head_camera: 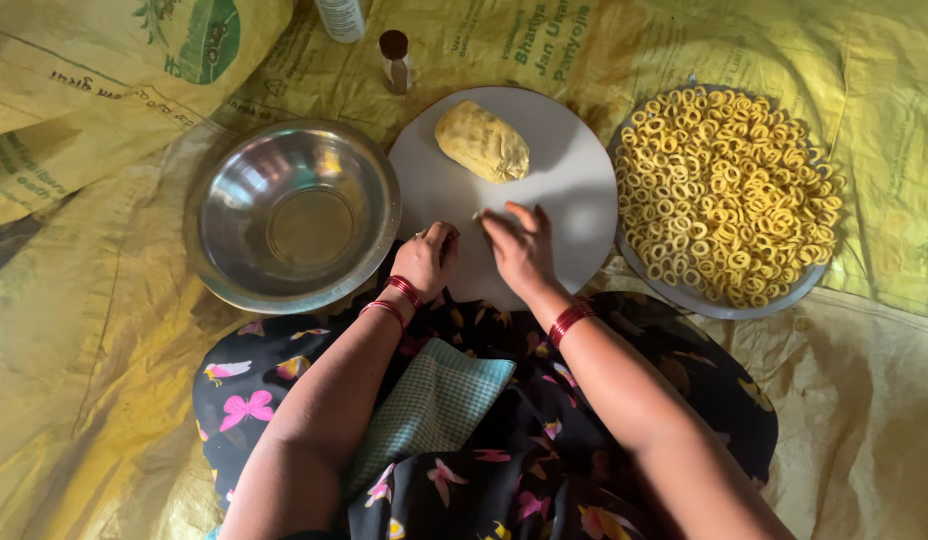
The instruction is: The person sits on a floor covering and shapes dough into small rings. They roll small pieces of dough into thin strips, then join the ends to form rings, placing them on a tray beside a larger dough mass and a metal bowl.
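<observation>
A round white board [574, 190] lies in front of me with a yellow lump of dough [482, 141] at its far side. My left hand [424, 260] rests at the board's near edge with its fingers curled in. My right hand [520, 246] lies flat beside it, fingertips pressing a small bit of dough [478, 215] on the board. Both wrists wear red bangles. A plate [724, 302] heaped with several small yellow dough rings [729, 190] stands to the right of the board.
An empty steel bowl [292, 212] stands left of the board. A small brown-capped bottle [396, 60] and a white container [341, 18] stand at the far edge. Yellow printed sacking [94, 330] covers the floor. A green checked cloth [434, 405] lies on my lap.
</observation>
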